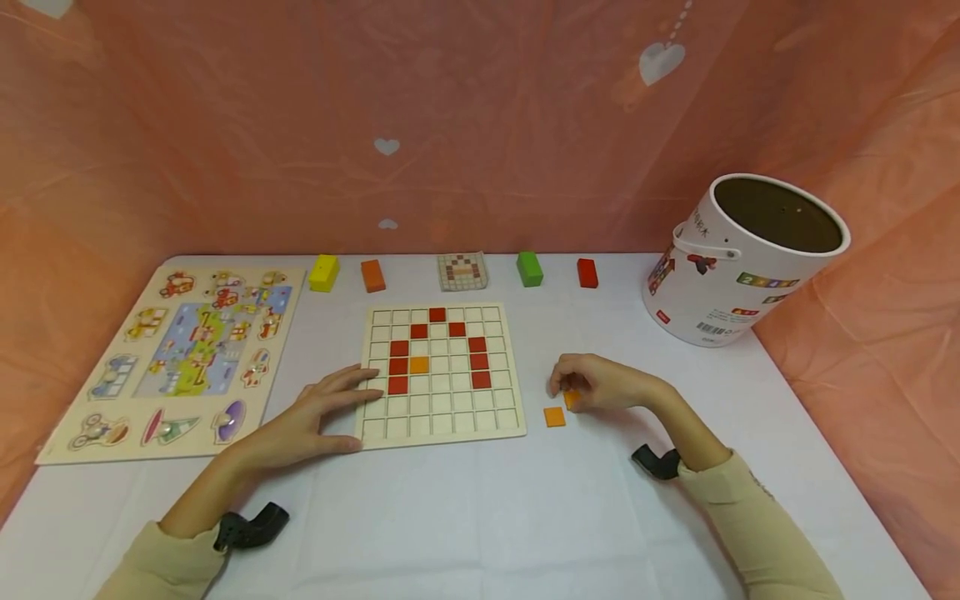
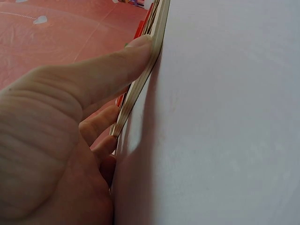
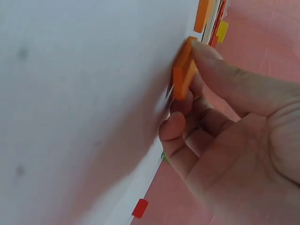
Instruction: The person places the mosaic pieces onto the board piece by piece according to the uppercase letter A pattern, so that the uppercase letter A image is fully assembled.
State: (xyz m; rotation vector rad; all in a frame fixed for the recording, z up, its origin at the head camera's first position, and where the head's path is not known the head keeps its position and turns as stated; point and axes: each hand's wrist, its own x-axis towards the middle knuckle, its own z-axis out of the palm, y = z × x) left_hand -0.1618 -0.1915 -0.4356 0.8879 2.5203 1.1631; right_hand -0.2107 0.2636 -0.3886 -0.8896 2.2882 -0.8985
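A wooden grid board (image 1: 442,427) lies in the middle of the table, with several red tiles (image 1: 398,365) and one orange tile (image 1: 418,365) set in its squares. At its left edge my left hand (image 1: 300,421) rests with extended fingers; the left wrist view shows the thumb (image 2: 126,61) against the board's side (image 2: 140,79). Right of the board, my right hand (image 1: 607,383) pinches an orange square tile (image 3: 184,70) between thumb and fingers, tilted up close over the table. Another orange tile (image 1: 554,417) lies flat beside it.
A picture puzzle board (image 1: 300,283) lies at the left. Along the back stand a yellow block (image 1: 324,273), an orange block (image 1: 372,276), a patterned card (image 1: 462,272), a green block (image 1: 529,269) and a red block (image 1: 587,273). A white bucket (image 1: 720,283) stands at back right.
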